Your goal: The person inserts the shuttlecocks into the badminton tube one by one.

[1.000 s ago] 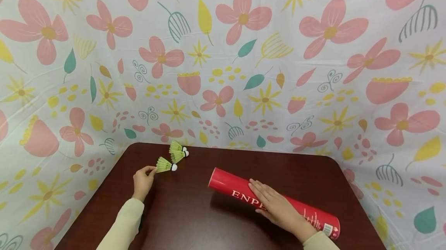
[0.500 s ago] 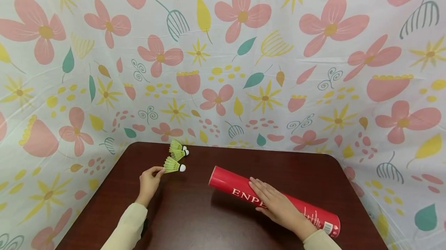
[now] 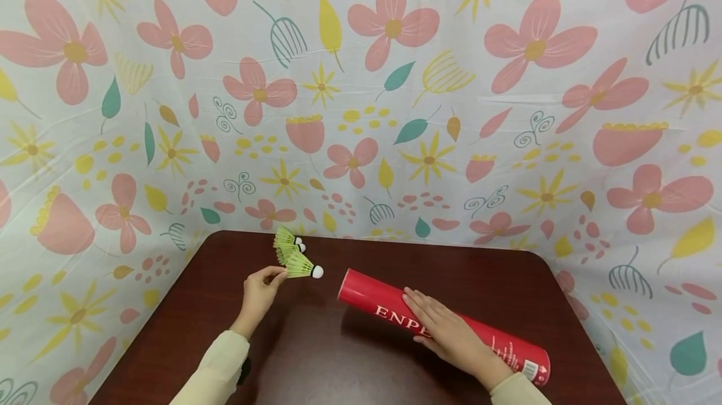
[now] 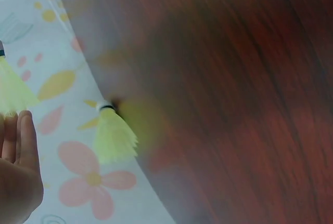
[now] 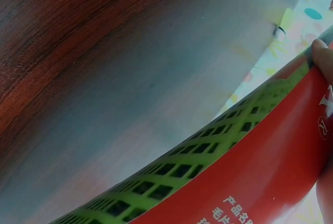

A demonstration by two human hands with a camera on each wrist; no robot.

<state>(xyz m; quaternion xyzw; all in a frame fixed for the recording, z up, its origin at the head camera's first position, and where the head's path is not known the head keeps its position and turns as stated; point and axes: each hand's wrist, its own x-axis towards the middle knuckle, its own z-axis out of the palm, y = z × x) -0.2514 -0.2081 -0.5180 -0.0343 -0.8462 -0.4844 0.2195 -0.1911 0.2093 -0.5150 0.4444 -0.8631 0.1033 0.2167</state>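
My left hand pinches a yellow shuttlecock by the edge of its skirt, its white cork pointing right toward the tube's left end. In the left wrist view, fingertips meet the skirt of the held shuttlecock at the left edge. A red cardboard tube with white lettering lies slanted across the table's right half. Across the tube's middle rests my right hand, its fingers straight over the top and the thumb on the near side. The right wrist view shows a green lattice print on the tube.
Two more yellow shuttlecocks lie together near the far left edge of the dark brown table, partly overlapped by the held one in the head view. A white flower-printed cloth hangs behind and beside the table.
My left hand has carried the shuttlecock rightward, bringing its cork closer to the tube's left end. The right hand and the tube have stayed in place.
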